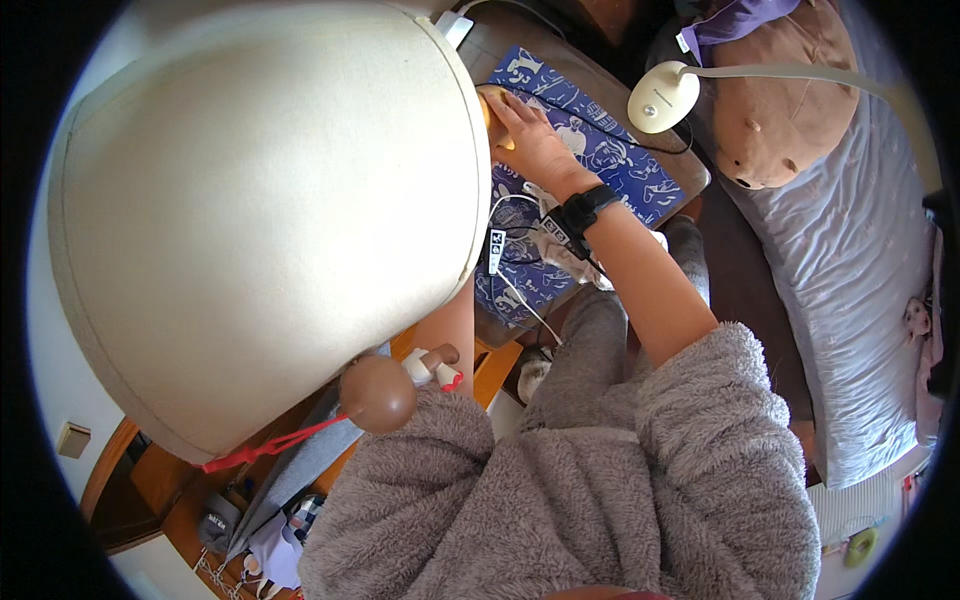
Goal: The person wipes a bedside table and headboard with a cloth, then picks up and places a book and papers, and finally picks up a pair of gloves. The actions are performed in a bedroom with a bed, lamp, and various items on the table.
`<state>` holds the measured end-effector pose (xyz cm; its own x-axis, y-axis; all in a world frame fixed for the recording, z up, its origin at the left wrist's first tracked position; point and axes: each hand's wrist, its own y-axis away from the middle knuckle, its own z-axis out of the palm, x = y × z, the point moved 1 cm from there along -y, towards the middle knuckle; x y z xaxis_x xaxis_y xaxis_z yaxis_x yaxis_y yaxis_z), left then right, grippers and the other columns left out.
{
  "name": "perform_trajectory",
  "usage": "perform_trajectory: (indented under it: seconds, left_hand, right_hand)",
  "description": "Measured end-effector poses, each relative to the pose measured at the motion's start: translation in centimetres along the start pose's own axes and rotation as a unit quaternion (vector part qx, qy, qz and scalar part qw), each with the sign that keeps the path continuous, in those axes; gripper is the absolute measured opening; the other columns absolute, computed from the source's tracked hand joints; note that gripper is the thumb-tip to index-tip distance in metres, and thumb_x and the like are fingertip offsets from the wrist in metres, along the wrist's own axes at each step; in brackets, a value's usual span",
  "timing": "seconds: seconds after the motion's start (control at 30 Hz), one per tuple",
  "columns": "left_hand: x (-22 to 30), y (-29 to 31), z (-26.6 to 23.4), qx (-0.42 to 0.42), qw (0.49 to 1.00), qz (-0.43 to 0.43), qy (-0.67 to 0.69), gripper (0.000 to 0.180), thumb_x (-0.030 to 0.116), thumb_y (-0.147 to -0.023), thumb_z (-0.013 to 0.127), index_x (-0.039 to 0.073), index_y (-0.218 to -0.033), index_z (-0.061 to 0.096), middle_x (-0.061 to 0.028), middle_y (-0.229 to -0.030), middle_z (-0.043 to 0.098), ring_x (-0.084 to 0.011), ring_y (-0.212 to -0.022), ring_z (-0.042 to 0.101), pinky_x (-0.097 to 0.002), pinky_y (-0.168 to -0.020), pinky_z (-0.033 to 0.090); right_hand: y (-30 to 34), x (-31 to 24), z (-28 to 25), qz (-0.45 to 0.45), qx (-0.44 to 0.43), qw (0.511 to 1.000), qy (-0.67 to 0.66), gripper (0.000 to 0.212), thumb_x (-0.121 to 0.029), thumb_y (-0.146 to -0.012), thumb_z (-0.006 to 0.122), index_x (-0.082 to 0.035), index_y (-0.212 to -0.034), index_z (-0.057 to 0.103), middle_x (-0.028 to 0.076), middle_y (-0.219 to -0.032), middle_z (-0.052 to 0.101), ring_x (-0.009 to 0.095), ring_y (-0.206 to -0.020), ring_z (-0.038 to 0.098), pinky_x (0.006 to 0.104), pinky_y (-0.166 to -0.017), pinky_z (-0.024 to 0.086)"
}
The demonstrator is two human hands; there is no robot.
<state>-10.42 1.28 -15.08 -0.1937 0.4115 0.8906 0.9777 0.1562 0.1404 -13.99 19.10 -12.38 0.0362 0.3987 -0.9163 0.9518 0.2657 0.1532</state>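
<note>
A large cream lampshade [270,220] fills the left half of the view. Along its right edge, my right hand [530,140] is closed over a small yellow object [495,115], which the shade partly hides, so its kind does not show. A black strap with a small device [578,215] is around my right wrist. My left forearm [445,330] passes behind the shade, which covers the left hand entirely. Beneath my right hand lies a blue patterned cloth [625,165] on a low table. Cables and a white plug-like piece [496,250] rest on this cloth.
A small brown figure [380,392] hangs from a red cord by the shade's lower edge. At the right, a cream desk-lamp head [664,97] on a bent arm hangs before a brown plush toy [785,100] and a pale blue bed cover [850,270]. Clutter fills the lower left.
</note>
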Motion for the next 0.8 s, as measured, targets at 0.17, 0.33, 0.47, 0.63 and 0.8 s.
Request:
perform_trajectory:
  seconds: [0.17,0.33,0.47,0.63,0.8]
  left_hand:
    - [0.8,-0.9,1.0,-0.012,1.0,-0.006,0.019,0.061,0.0,-0.079,0.079,-0.002,-0.129,0.045,-0.0113,-0.124,0.057,-0.0197,-0.111,0.058,-0.0325,-0.093,0.052]
    - [2.2,-1.9,2.5,0.028,0.999,0.015,0.015,0.064,-0.001,-0.079,0.078,-0.001,-0.13,0.04,-0.0142,-0.128,0.052,-0.0206,-0.113,0.056,-0.0333,-0.095,0.051]
    - [2.3,-3.1,3.4,0.049,0.997,0.053,-0.012,0.073,-0.002,-0.079,0.078,-0.001,-0.135,0.031,-0.0141,-0.126,0.054,-0.0217,-0.113,0.056,-0.0314,-0.096,0.05]
    - [1.1,-4.1,2.2,0.008,0.999,0.037,0.031,0.076,0.002,-0.074,0.082,-0.002,-0.133,0.034,-0.0157,-0.124,0.056,-0.0251,-0.114,0.057,-0.0353,-0.096,0.049]
    - [1.0,-2.6,-1.1,0.07,0.931,0.06,-0.352,0.056,0.009,-0.08,0.076,-0.005,-0.126,0.048,-0.0225,-0.118,0.06,-0.0339,-0.108,0.06,-0.0399,-0.094,0.047]
  right_hand:
    - [-1.2,1.4,0.1,-0.046,0.025,0.999,-0.012,0.087,-0.032,-0.076,0.079,-0.017,-0.15,0.036,0.018,-0.15,0.039,0.043,-0.133,0.041,0.0444,-0.112,0.037]
    - [-3.2,2.4,-0.7,-0.074,0.019,0.997,-0.013,0.088,-0.035,-0.075,0.079,-0.018,-0.15,0.036,0.019,-0.148,0.042,0.042,-0.132,0.043,0.0443,-0.112,0.036]
    - [-4.5,2.5,-1.4,-0.08,0.018,0.997,-0.004,0.09,-0.037,-0.075,0.079,-0.019,-0.151,0.034,0.019,-0.148,0.042,0.042,-0.131,0.043,0.0451,-0.111,0.038]
    - [-3.3,1.6,-2.1,-0.056,0.038,0.998,0.006,0.083,-0.03,-0.078,0.076,-0.016,-0.149,0.036,0.019,-0.146,0.044,0.041,-0.131,0.045,0.0438,-0.109,0.04]
    - [0.8,2.2,-3.5,-0.035,0.161,0.986,0.04,0.046,-0.007,-0.081,0.063,-0.002,-0.125,0.055,0.014,-0.125,0.056,0.033,-0.115,0.055,0.04,-0.098,0.047]
